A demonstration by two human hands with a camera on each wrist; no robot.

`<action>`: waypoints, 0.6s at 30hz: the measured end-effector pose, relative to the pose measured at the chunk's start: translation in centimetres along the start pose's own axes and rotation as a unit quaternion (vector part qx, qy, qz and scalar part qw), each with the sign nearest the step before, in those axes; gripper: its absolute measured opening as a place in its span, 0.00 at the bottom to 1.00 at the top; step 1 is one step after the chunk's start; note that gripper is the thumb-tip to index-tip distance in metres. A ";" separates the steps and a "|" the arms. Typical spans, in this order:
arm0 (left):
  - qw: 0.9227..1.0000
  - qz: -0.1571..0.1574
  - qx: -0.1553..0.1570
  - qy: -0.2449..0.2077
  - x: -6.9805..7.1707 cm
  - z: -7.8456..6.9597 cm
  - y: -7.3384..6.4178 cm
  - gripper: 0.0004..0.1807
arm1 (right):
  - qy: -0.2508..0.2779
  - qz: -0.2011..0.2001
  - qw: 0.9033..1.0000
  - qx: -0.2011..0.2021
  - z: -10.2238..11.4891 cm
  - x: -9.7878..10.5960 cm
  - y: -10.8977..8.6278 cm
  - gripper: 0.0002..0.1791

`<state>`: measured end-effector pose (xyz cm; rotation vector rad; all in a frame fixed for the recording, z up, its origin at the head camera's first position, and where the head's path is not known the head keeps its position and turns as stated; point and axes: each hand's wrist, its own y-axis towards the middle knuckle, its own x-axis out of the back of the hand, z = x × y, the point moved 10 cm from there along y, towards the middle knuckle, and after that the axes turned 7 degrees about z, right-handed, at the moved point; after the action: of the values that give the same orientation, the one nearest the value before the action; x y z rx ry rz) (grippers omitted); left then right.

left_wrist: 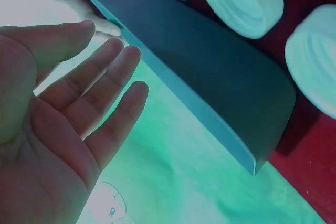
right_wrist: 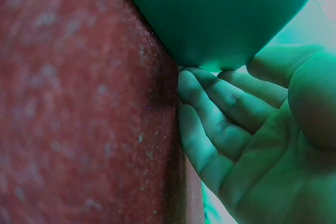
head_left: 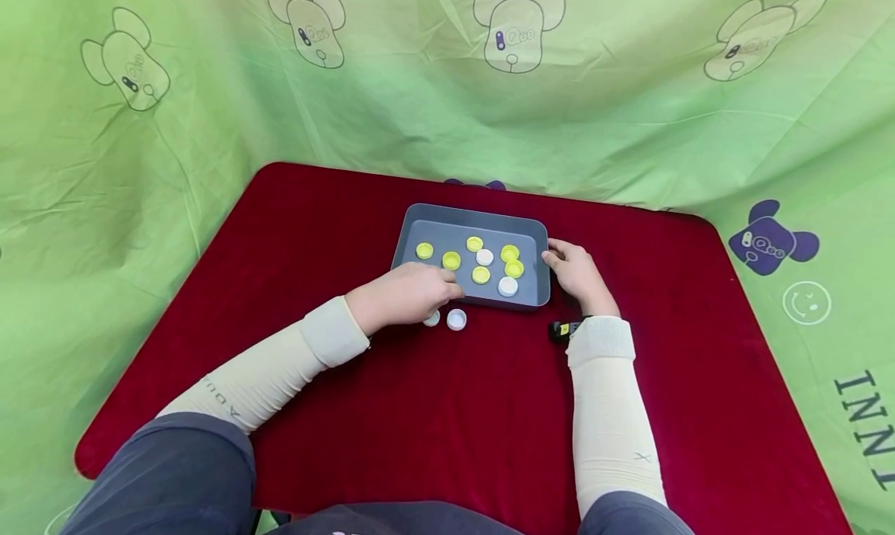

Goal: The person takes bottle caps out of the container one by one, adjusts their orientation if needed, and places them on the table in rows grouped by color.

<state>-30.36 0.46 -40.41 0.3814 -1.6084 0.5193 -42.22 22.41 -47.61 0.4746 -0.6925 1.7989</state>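
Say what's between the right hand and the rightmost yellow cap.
Head view: from the right hand, the right wall of the gray tray, then bare tray floor up to the yellow cap; no other cap between.

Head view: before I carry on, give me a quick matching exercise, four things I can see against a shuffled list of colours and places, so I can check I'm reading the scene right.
Column 1
1. Rectangular tray
2. Tablecloth
3. Right hand
4. Yellow caps

Column 2
A. Lying inside the tray
B. Deep red
C. At the tray's right-hand end
D. Grey

Pairs: 1-D; 2-B; 3-C; 4-A
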 end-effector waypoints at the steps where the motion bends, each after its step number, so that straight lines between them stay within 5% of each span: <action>1: 1.000 0.002 0.001 0.001 0.1 0.1 0.0 0.18 | 0.000 0.000 1.000 0.001 0.0 0.0 0.0 0.27; 18: 0.998 -0.019 -0.014 0.063 1.0 0.7 1.4 0.12 | 0.009 -0.001 1.000 0.001 -0.1 -0.1 0.1 0.27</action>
<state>-31.78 1.30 -39.56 0.3504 -1.4819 0.4812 -42.28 22.39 -47.71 0.4605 -0.6768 1.8000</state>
